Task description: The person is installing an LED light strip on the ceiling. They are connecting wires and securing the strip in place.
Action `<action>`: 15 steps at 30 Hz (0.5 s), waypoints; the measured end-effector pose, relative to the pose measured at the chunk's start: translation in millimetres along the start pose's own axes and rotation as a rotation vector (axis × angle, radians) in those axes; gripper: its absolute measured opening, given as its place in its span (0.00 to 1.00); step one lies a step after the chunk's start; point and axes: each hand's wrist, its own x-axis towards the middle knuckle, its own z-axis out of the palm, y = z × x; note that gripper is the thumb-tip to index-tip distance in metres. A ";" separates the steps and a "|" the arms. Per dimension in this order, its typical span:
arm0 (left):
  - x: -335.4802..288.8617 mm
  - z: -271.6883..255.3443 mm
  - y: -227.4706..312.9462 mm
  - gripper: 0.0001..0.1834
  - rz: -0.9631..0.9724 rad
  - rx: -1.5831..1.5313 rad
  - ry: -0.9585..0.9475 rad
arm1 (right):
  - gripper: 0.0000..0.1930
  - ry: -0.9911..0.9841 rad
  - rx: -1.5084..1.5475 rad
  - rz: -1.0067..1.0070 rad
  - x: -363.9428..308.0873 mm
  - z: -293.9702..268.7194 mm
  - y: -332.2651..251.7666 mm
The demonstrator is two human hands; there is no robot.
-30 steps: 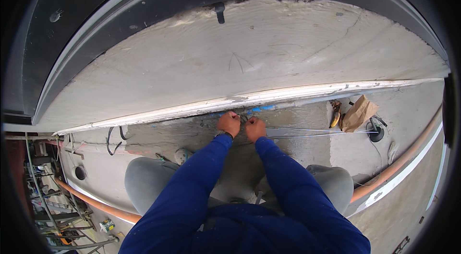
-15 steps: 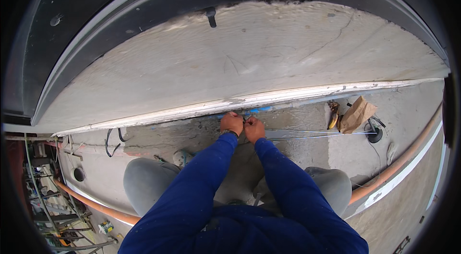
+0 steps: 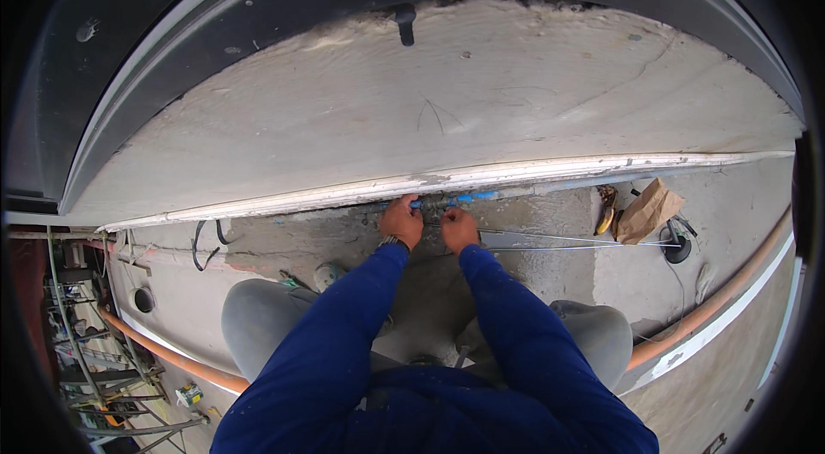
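Observation:
My left hand point(image 3: 401, 222) is low at the foot of the wall, its index finger and thumb parted, with a bit of blue pipe point(image 3: 416, 205) showing between them. Just to its right, my right hand point(image 3: 461, 229) has its fingertips pinched together; whatever is in them is too small to make out. Behind the hands, more blue pipe point(image 3: 475, 195) lies along the joint of wall and floor. Two thin pale lines, like wire or cord point(image 3: 563, 247), run from beside my right hand to a round black object point(image 3: 677, 248) on the floor.
On the right lie a brown paper bag point(image 3: 650, 212) and a yellow-and-dark item point(image 3: 608, 210). Black cable loops point(image 3: 204, 246) stick up on the left, near a round hole point(image 3: 142, 300). An orange pipe point(image 3: 176, 353) curves behind me; rods and clutter lie at far left.
My hands were close together and have drawn apart. The left shifted left, its index finger lifting toward the wall; the right moved slightly right. The view has shifted a little.

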 end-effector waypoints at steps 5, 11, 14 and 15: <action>1.2 -0.8 9.3 0.17 -0.060 -0.086 -0.148 | 0.13 -0.001 0.046 0.007 -2.3 -3.4 -0.7; -4.4 8.2 25.5 0.13 -0.087 -0.202 -0.110 | 0.11 0.107 0.029 -0.055 -0.6 -4.4 -5.4; -5.5 11.3 34.5 0.13 -0.179 -0.238 -0.129 | 0.11 0.111 0.027 -0.070 -2.9 -5.3 -10.1; -5.9 11.1 38.5 0.14 -0.202 -0.256 -0.117 | 0.11 0.109 0.035 -0.073 -4.1 -6.2 -9.6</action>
